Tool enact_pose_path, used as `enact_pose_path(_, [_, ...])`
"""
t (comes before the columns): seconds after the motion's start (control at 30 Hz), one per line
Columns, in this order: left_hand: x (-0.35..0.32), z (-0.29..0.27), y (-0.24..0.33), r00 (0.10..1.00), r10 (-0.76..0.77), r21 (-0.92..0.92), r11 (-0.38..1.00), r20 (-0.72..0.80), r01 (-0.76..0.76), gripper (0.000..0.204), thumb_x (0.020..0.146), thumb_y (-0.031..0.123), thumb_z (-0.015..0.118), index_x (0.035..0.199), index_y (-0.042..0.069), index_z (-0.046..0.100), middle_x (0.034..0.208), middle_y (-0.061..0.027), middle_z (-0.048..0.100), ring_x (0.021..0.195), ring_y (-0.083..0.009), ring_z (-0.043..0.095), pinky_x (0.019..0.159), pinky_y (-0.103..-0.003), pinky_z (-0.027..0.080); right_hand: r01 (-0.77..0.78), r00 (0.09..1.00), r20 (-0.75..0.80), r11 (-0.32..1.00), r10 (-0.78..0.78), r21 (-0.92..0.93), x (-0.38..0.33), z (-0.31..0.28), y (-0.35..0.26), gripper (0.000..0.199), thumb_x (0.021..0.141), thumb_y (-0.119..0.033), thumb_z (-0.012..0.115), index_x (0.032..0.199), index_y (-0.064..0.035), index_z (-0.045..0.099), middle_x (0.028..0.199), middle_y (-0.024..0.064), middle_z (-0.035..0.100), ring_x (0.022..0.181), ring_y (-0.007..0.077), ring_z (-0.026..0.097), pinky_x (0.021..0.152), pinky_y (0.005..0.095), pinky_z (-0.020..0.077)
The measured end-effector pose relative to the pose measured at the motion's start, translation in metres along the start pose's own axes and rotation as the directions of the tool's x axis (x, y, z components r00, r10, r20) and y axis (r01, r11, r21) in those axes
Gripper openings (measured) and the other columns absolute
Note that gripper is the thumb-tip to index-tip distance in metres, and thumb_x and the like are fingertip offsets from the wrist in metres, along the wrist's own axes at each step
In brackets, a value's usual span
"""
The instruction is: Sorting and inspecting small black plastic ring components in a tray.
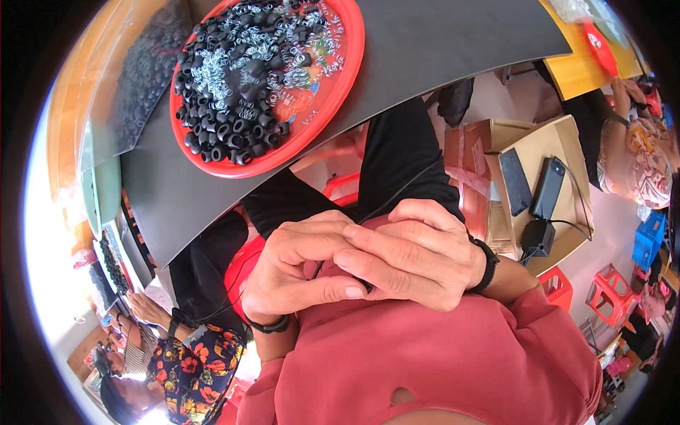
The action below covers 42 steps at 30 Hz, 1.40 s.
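Note:
My left hand point(297, 265) and my right hand point(418, 258) meet in front of my red shirt, above my lap. The fingers of both are curled in and pressed together, the right fingers lying over the left ones. A bit of something black shows beside the left thumb tip, but the fingers hide most of it and its kind is unclear. Beyond my hands, a red round tray point(338, 117) rests on the dark table, heaped with small black ring-shaped caps point(227, 134) and loose metal springs point(211, 76).
The dark tabletop point(432, 42) ends just past my knees. At right stands an open cardboard box point(567, 142) with a phone point(515, 182) and a black power bank point(547, 188). A clear bag of black parts point(145, 78) is at left. Other people sit on both sides.

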<state>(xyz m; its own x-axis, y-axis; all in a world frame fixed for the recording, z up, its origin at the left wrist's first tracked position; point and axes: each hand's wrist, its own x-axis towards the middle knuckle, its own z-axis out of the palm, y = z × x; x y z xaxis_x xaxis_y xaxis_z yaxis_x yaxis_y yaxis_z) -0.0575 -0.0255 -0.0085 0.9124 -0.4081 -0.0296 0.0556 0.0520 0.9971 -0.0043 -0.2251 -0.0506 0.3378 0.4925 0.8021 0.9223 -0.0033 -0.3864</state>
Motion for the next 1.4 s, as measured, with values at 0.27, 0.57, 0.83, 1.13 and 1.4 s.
enact_pose_path(0.27, [0.005, -0.002, -0.001, 1.000, -0.008, 0.014, 1.000, 0.011, 0.008, 0.024, 0.074, 0.013, 0.079, 0.090, -0.001, 0.070, 0.088, -0.0126, 0.067, 0.081, -0.0265, 0.060, 0.076, -0.035, 0.044, -0.029, 0.999, -0.016, 1.000, 0.029, 0.003, -0.001, 0.001, 0.003, 0.031, 0.079, -0.023, 0.073, 0.102, -0.0018, 0.072, 0.098, 0.0141, 0.070, 0.073, 0.0169, 0.066, 0.065, 0.0304, 0.0493])
enact_pose_path(0.57, [0.005, -0.003, -0.002, 1.000, -0.015, 0.001, 1.000, 0.006, 0.015, 0.024, 0.075, 0.013, 0.079, 0.091, -0.003, 0.069, 0.091, -0.0134, 0.067, 0.084, -0.0266, 0.059, 0.077, -0.036, 0.044, -0.054, 0.997, -0.045, 0.997, 0.056, 0.053, -0.001, 0.006, 0.002, 0.038, 0.071, -0.018, 0.071, 0.103, 0.0024, 0.070, 0.098, 0.0163, 0.069, 0.071, 0.0176, 0.064, 0.065, 0.0312, 0.0482])
enact_pose_path(0.83, [-0.009, -0.002, -0.002, 1.000, 0.006, 0.016, 1.000, -0.026, -0.006, 0.024, 0.075, 0.012, 0.078, 0.091, -0.003, 0.069, 0.091, -0.0137, 0.067, 0.084, -0.0273, 0.058, 0.077, -0.036, 0.045, -0.022, 0.998, -0.049, 0.994, 0.028, 0.107, 0.001, 0.013, -0.003, 0.044, 0.064, -0.013, 0.068, 0.103, 0.0060, 0.068, 0.100, 0.0182, 0.067, 0.069, 0.0177, 0.061, 0.064, 0.0323, 0.0464])
enact_pose_path(1.13, [-0.003, -0.002, -0.001, 1.000, 0.004, 0.014, 1.000, 0.013, -0.004, 0.023, 0.076, 0.012, 0.077, 0.091, -0.003, 0.068, 0.090, -0.0136, 0.066, 0.083, -0.0269, 0.058, 0.076, -0.035, 0.044, -0.057, 0.998, -0.023, 0.998, 0.057, 0.013, 0.000, 0.004, -0.004, 0.033, 0.075, -0.022, 0.075, 0.101, -0.0007, 0.073, 0.098, 0.0146, 0.070, 0.072, 0.0176, 0.065, 0.066, 0.0300, 0.0497])
enact_pose_path(1.4, [0.001, 0.000, 0.000, 1.000, -0.017, 0.005, 1.000, 0.010, 0.017, 0.024, 0.075, 0.013, 0.078, 0.091, -0.003, 0.069, 0.090, -0.0132, 0.066, 0.083, -0.0268, 0.058, 0.076, -0.036, 0.044, -0.040, 0.999, -0.029, 0.999, 0.041, 0.010, -0.002, 0.003, -0.002, 0.034, 0.075, -0.022, 0.075, 0.102, -0.0005, 0.072, 0.099, 0.0154, 0.070, 0.072, 0.0182, 0.066, 0.066, 0.0302, 0.0497])
